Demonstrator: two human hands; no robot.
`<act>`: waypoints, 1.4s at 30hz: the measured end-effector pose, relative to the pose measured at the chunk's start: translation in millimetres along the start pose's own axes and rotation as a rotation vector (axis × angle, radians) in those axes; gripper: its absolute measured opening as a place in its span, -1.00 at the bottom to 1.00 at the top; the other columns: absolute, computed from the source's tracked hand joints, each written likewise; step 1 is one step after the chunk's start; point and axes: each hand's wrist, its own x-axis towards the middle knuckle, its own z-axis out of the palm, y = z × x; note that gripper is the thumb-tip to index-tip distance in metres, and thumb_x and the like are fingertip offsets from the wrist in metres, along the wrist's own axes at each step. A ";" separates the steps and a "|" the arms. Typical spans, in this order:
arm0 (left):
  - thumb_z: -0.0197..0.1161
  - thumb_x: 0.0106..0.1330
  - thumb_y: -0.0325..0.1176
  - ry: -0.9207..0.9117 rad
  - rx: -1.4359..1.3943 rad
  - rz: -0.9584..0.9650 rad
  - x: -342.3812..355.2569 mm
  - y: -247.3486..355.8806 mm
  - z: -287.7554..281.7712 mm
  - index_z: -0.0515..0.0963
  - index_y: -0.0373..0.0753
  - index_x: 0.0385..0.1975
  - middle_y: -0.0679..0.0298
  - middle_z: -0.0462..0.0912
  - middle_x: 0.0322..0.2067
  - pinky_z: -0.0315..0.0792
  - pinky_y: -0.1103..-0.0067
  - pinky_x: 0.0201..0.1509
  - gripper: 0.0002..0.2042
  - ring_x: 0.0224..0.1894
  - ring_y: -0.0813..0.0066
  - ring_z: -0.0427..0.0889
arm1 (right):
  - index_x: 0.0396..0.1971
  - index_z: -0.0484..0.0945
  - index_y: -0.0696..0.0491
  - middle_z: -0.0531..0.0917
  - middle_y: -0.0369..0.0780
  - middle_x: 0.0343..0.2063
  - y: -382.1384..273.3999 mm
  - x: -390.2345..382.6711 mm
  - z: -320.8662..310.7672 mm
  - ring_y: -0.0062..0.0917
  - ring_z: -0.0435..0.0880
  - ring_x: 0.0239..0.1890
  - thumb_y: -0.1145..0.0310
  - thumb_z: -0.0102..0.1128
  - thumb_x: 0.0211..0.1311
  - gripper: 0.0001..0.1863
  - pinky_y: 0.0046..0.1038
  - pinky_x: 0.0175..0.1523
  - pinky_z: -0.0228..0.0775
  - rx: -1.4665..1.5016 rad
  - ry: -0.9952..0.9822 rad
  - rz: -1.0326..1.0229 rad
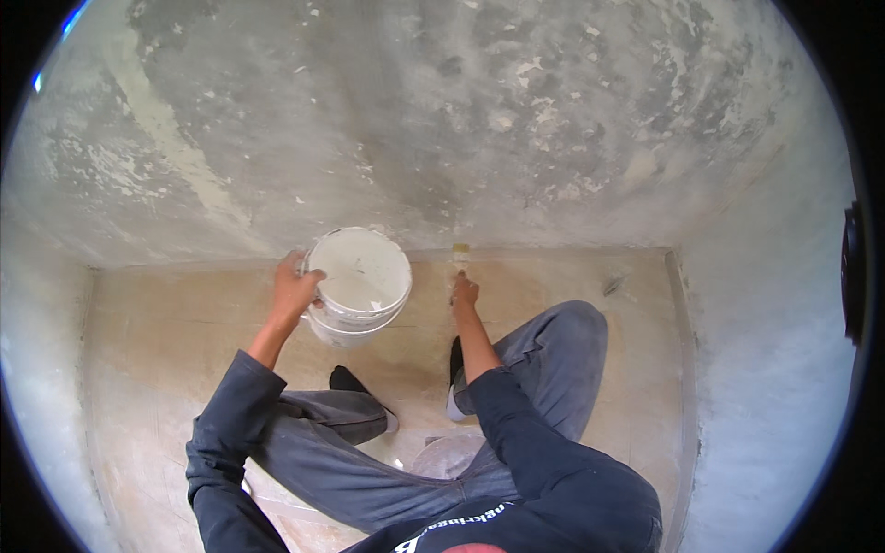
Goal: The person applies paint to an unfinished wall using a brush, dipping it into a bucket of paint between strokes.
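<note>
I am crouched on a tiled floor facing a rough grey wall. My left hand (295,288) grips the rim of a white bucket (361,281), which is filled with white liquid and stands on the floor in front of me. My right hand (464,293) holds a paintbrush (459,255) by its handle. The pale bristles of the brush touch the base of the wall where it meets the floor. Dark long sleeves cover both of my forearms.
The patchy grey plaster wall (442,111) fills the upper view. Side walls close in at left and right, the right one (774,369) very near. My knees and dark shoes (350,380) rest on the beige floor (166,332). A small dark smear (613,284) marks the floor at right.
</note>
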 end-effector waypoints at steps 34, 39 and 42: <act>0.10 -0.11 -0.46 -0.177 0.737 0.659 6.9 55.4 84.7 0.48 -0.10 -0.02 -0.07 0.57 -0.56 0.46 0.16 -0.27 -0.49 -0.42 -0.12 0.56 | -0.35 0.58 0.19 0.61 0.11 -0.39 -127.5 -181.4 -53.2 -0.02 0.62 -0.29 0.26 -0.05 0.20 -0.69 -0.11 -0.20 0.45 -0.809 -0.496 -0.770; 0.09 -0.11 -0.51 -0.211 0.832 0.558 -4.6 70.7 86.0 0.48 -0.07 0.01 -0.06 0.60 -0.45 0.45 0.16 -0.20 -0.46 -0.35 -0.13 0.55 | -0.34 0.58 0.21 0.63 0.06 -0.39 -105.4 -172.3 -43.9 -0.05 0.63 -0.30 0.27 0.00 0.17 -0.69 -0.16 -0.20 0.48 -1.034 -0.545 -0.718; 0.09 -0.12 -0.50 -0.199 0.859 0.598 -5.9 75.2 89.8 0.48 -0.10 0.00 -0.07 0.59 -0.51 0.45 0.16 -0.27 -0.47 -0.40 -0.14 0.55 | -0.32 0.58 0.20 0.64 0.05 -0.36 -91.6 -179.8 -38.1 -0.06 0.64 -0.29 0.27 0.01 0.14 -0.70 -0.18 -0.16 0.48 -0.993 -0.591 -0.722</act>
